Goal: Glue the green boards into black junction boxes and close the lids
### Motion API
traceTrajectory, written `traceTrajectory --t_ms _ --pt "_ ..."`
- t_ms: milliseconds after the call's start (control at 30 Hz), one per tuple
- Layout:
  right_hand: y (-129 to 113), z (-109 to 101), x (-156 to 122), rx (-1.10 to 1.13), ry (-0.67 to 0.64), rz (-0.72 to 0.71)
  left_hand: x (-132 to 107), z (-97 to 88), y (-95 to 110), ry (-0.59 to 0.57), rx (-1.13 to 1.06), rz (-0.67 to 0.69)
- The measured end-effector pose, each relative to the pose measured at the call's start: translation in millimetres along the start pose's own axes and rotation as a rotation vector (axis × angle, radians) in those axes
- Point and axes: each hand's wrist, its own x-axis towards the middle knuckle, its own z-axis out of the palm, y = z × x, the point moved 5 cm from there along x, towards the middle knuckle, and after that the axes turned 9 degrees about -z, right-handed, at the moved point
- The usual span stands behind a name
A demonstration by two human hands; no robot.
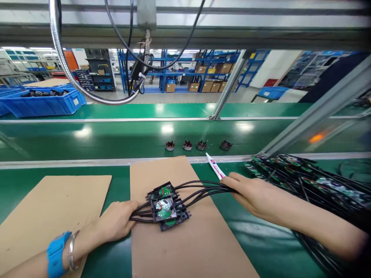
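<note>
Several black-framed circuit boards with green faces lie stacked crosswise over a cardboard sheet. Black cables run out of them to both sides. My left hand, with a blue wristband and a silver bangle, is closed round the cables left of the boards. The cables on the right side pass into my right hand, whose fingers are wrapped round them. A white tube with red and blue print lies just beyond my right hand; its lower end is hidden by the fingers.
A tangled pile of cabled boards lies at the right. Several small motor-like parts stand on the green line behind the rail. Another cardboard sheet lies at left; a blue bin stands farther back. A metal hose hangs overhead.
</note>
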Motion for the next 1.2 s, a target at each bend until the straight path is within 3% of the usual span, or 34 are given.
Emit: traceTrajectory --t_ms 67,133,233,300,400,500,633,700,767,833,900,967,1033,1100,1133,1200 --pt "5.5 -13.1 11.5 -0.031 -0.084 -0.068 0.4 -0.9 -5.0 0.008 0.129 -0.01" --pt "17.6 -34.5 33.0 -0.11 -0.152 -0.072 4.4 -18.7 -25.0 0.035 0.232 -0.06" --pt "47.6 -74.1 84.3 -0.318 -0.217 0.006 20.7 -70.5 -75.7 0.125 0.286 -0.165" --pt "69.0 -98.0 126.1 -0.404 -0.168 0.056 39.2 -108.5 -113.8 0.186 0.322 -0.235" --pt "93.6 -108.9 187.8 -0.453 -0.06 0.076 75.2 -149.1 -164.5 0.242 0.36 -0.351" --pt "104.2 -83.8 238.1 -0.46 0.042 0.057 114.3 -161.4 -201.4 0.277 0.353 -0.466" --pt "107.2 -23.0 274.4 -0.418 0.17 0.059 153.4 -150.2 -231.7 0.346 0.32 -0.58" --pt "106.5 6.3 282.4 -0.365 0.198 0.059 157.2 -139.9 -241.3 0.378 0.299 -0.623" --pt "98.3 30.6 290.8 -0.295 0.213 0.038 145.2 -127.6 -247.4 0.395 0.277 -0.652" --pt "72.0 50.4 302.6 -0.216 0.233 -0.029 117.2 -112.9 -250.9 0.397 0.255 -0.657" --pt "17.3 66.2 312.2 -0.128 0.26 -0.165 75.2 -96.5 -256.2 0.391 0.234 -0.666" --pt "-65.1 76.4 306.4 -0.024 0.278 -0.375 19.7 -81.5 -269.7 0.399 0.218 -0.745" --pt "-159.3 78.7 278.0 0.142 0.266 -0.626 -48.6 -70.7 -292.3 0.437 0.204 -0.925" --pt "-243.1 80.3 238.9 0.328 0.097 -0.803 -123.9 -62.1 -318.3 0.482 0.18 -1.16" --pt "-277.3 83.7 219.9 0.387 -0.063 -0.862 -160.2 -57.2 -330.5 0.494 0.16 -1.271" --pt "-324.9 91.5 190.5 0.444 -0.362 -0.924 -221.3 -44.3 -350.6 0.482 0.101 -1.426"
